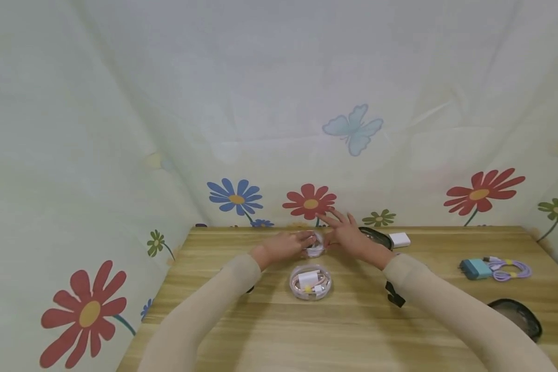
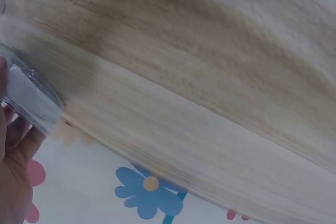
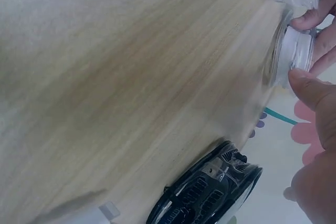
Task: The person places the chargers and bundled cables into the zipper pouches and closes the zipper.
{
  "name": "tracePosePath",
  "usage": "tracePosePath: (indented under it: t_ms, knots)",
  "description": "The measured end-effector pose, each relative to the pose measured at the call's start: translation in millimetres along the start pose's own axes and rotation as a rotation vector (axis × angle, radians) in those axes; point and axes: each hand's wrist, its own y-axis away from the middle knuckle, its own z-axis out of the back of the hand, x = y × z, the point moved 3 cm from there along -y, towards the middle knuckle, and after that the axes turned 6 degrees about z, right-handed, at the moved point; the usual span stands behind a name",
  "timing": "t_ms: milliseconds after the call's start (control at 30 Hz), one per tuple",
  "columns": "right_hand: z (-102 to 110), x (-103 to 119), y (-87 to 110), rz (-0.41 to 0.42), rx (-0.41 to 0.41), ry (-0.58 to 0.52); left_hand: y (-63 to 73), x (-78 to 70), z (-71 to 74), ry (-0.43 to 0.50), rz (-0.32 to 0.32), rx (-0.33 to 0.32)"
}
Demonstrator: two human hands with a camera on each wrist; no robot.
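Near the far edge of the wooden table, both hands are at a small clear round case (image 1: 314, 245) holding something white. The left hand (image 1: 283, 246) grips it from the left, thumb on one face and fingers behind, as the left wrist view (image 2: 21, 150) shows. From the right, the right hand (image 1: 353, 239) pinches its rim (image 3: 298, 59), its other fingers raised and spread. Nearer the person lies a second clear round case (image 1: 310, 282) with a white charger and a coiled cable inside.
A black oval case (image 3: 205, 190) and a white adapter (image 1: 400, 239) lie right of the right hand. Farther right are a teal charger (image 1: 476, 269), a coiled purple cable (image 1: 511, 270) and another dark case (image 1: 516, 316). A flowered cloth (image 1: 269, 129) hangs behind the table.
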Motion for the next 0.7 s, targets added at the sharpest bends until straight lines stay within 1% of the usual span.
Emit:
tracePosePath:
  t_ms: [100, 233, 300, 333, 433, 500, 567, 633, 700]
  knots:
    - [-2, -2, -0.5, -0.038, -0.016, -0.016, -0.7, -2.0, 1.7, -0.060, 0.000, 0.013]
    - [-7, -5, -0.9, -0.094, -0.017, 0.006, 1.9, -1.4, 4.3, -0.060, -0.013, 0.037]
    - [-10, -6, -1.1, -0.120, -0.015, 0.025, 4.2, -0.2, 6.6, -0.044, -0.033, 0.054]
    - [-11, -7, -1.2, -0.131, -0.014, 0.037, 5.1, -0.1, 8.5, -0.030, -0.054, 0.059]
    - [-11, -8, -1.3, -0.168, 0.008, 0.056, 5.1, -1.1, 8.1, -0.020, -0.113, 0.094]
    - [-11, -8, -1.4, -0.193, 0.025, 0.056, 3.4, -1.9, 6.6, -0.026, -0.132, 0.114]
    - [-9, -7, -2.0, -0.240, 0.050, 0.018, 1.8, -2.8, 5.4, -0.061, -0.136, 0.114]
    - [-8, -6, -2.8, -0.286, 0.064, -0.032, 1.0, -3.5, 7.1, -0.090, -0.131, 0.107]
    - [-7, -3, -3.9, -0.337, 0.069, -0.089, -0.1, -4.2, 9.6, -0.147, -0.131, 0.093]
